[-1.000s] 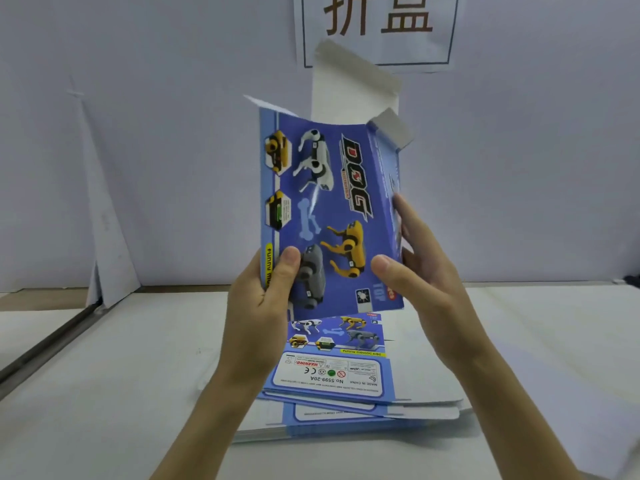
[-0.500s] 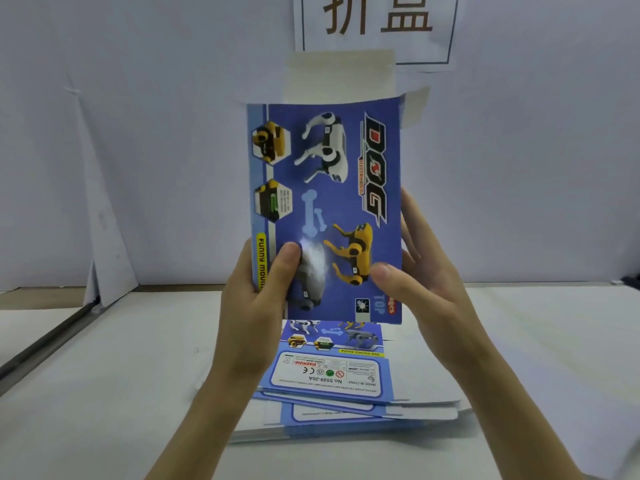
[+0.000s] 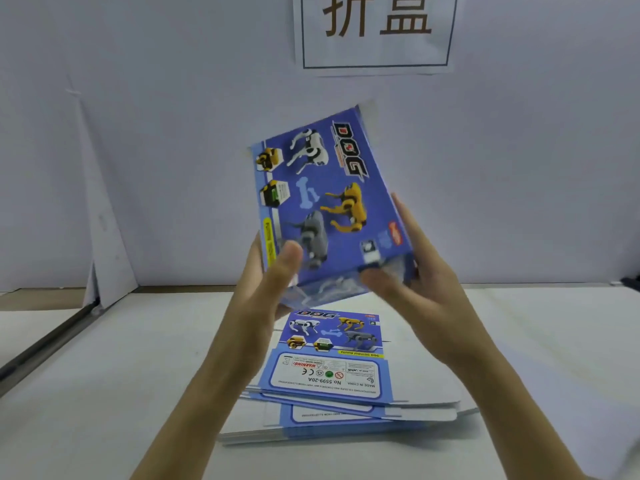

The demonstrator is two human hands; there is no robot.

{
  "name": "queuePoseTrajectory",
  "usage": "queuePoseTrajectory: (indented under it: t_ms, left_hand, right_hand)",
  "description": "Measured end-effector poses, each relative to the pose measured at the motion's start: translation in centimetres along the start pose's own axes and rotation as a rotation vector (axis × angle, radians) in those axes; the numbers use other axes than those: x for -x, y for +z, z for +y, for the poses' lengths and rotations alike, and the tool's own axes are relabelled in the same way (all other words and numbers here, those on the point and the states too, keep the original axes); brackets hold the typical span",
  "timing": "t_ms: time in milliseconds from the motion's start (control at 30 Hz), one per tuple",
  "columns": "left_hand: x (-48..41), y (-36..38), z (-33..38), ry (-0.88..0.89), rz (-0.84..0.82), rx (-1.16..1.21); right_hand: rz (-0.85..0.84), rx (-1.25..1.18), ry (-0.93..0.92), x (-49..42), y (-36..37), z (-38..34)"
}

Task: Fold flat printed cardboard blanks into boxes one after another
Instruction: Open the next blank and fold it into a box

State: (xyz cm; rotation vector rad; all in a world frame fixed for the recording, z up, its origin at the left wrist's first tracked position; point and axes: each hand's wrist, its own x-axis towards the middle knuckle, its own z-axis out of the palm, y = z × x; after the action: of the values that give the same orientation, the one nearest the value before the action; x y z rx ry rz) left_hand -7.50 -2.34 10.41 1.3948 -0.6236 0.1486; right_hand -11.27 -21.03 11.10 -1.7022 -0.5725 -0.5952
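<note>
A blue printed box (image 3: 329, 199) with robot dogs and the word DOG is held up in front of me, tilted so its top leans away to the left. My left hand (image 3: 266, 285) grips its lower left edge, thumb on the front face. My right hand (image 3: 412, 268) holds the lower right corner, thumb on the bottom end, fingers behind the side. The bottom end of the box looks blurred. Under my hands a stack of flat blue and white blanks (image 3: 332, 372) lies on the white table (image 3: 104, 375).
A white wall stands behind the table, with a paper sign (image 3: 375, 31) bearing two large characters. A white folded sheet (image 3: 104, 216) leans on the wall at the left. A dark groove (image 3: 41, 344) runs along the table's left side.
The box has tilted and dropped lower, and the white top flaps that stood up are no longer seen. My right thumb has moved onto the box's bottom end.
</note>
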Motion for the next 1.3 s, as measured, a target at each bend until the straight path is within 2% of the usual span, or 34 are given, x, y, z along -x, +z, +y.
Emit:
queuePoseTrajectory:
  t_ms: [67,167,300,400,500,667,767,867,933,1000,1133,1167,1233,1300]
  left_hand:
    - [0.3,0.4,0.1,0.09,-0.037,-0.111]
    - [0.3,1.0,-0.3,0.218,0.056,-0.215]
    - [0.1,0.7,-0.6,0.222,0.112,-0.183]
    - [-0.1,-0.3,0.1,0.237,0.027,-0.13]
    - [-0.3,-0.9,0.3,0.167,-0.062,0.035]
    - [-0.7,-1.3,-1.1,-0.042,0.024,0.159]
    - [-1.0,-2.8,-2.0,-0.054,-0.105,0.006]
    - [-0.9,-4.3,-2.4,-0.007,-0.195,-0.188]
    - [-0.9,-4.6,-2.6,0.019,-0.213,-0.291]
    - [-1.1,-4.7,-2.6,0.0,-0.221,-0.293]
    - [-1.0,-6.3,-2.3,-0.229,-0.37,-0.323]
    - [-0.9,-7.0,-2.0,-0.285,-0.39,-0.339]
    - [-0.8,-8.4,-1.4,-0.338,-0.323,-0.357]
    - [-0.6,-9.9,-0.9,-0.38,-0.182,-0.345]
  right_hand:
    - [0.076,-0.007,-0.001,-0.2,0.4,0.0]
    - [0.092,0.025,0.07,0.0,0.4,0.4]
    - [0.136,0.055,0.099,0.0,0.6,0.7]
    - [0.111,-0.138,0.136,-0.2,0.4,0.4]
    - [0.124,-0.361,0.227,-0.4,0.1,0.8]
    - [0.12,-0.42,0.123,-0.1,0.7,2.0]
    - [0.025,-0.315,0.103,0.2,0.7,2.1]
    - [-0.063,-0.159,0.187,0.7,0.5,2.6]
    - [-0.032,-0.065,0.234,0.8,0.5,2.7]
    - [0.034,-0.085,0.214,0.6,0.6,2.7]
    - [0.094,-0.214,0.233,0.2,1.1,3.0]
    - [0.043,-0.224,0.275,0.2,1.2,3.2]
    - [-0.164,-0.165,0.411,0.5,1.4,4.0]
    - [-0.405,0.114,0.55,1.1,2.1,5.3]
